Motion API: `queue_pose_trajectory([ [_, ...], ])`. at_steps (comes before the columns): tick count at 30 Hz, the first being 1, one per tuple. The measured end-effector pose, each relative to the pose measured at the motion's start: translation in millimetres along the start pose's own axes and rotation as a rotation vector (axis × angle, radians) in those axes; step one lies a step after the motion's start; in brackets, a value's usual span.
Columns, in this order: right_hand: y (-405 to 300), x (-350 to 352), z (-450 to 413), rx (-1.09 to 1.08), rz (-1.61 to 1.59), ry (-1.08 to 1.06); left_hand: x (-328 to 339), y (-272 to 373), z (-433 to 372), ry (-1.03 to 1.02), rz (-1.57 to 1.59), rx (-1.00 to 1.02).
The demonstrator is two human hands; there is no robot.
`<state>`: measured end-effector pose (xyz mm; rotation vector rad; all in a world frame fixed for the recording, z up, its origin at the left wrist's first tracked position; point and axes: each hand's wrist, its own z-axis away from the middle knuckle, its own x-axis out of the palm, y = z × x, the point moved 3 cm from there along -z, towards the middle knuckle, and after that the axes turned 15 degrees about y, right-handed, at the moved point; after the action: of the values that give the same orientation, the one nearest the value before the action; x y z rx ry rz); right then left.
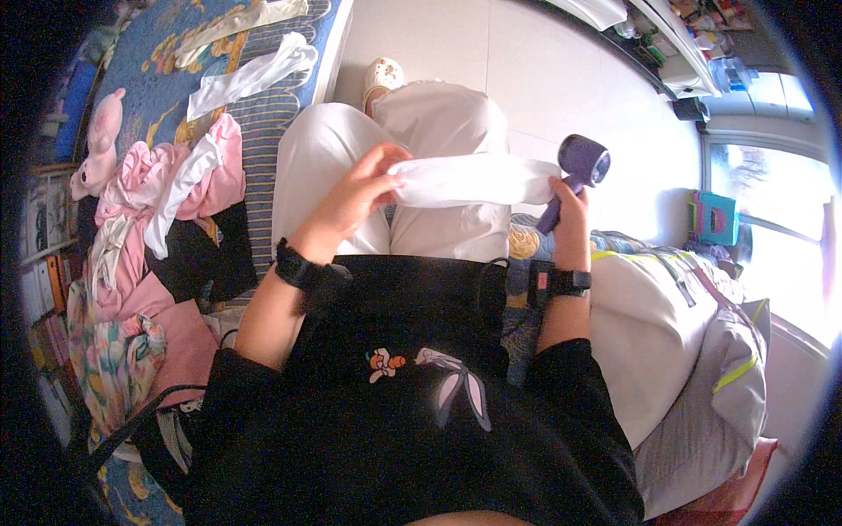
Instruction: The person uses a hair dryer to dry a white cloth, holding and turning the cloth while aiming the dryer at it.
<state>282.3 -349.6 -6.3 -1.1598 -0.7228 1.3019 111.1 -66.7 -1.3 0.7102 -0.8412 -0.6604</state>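
Observation:
A white cloth piece, possibly a sock or sleeve [473, 180], is stretched sideways above my lap between both hands. My left hand [358, 194] pinches its left end. At the other end, my right hand [571, 204] grips the cloth along with the handle of a dark purple handheld device [582, 161], whose round head points up and right. Similar long white pieces lie on the blue patterned bedding [263, 131] to the left: one at the top [243, 27], another just below it [253, 73], and a third [181, 191] across pink clothing.
Pink clothes [148, 177] and a pink plush toy [99, 158] lie at left, with black fabric [227, 250] beside them. A white and grey quilt [651, 329] is heaped at right. A teal and pink case [714, 217] stands near the window.

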Motion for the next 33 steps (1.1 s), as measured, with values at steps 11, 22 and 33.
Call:
queue_pose_trajectory([
  [11,-27.3,-19.4,-10.3,0.077,-0.442,0.155,22.7,-36.7,-12.9,-0.031,-0.096,0.026],
  [22,-50.3,-5.7,61.6,-0.071,0.185,-0.294,16.5,-31.5,-15.5,-0.055,-0.111,-0.033],
  [33,-45.7,26.5,127.4,-0.336,0.647,-0.632,7.3,-40.6,-22.3,-0.124,-0.274,-0.032],
])
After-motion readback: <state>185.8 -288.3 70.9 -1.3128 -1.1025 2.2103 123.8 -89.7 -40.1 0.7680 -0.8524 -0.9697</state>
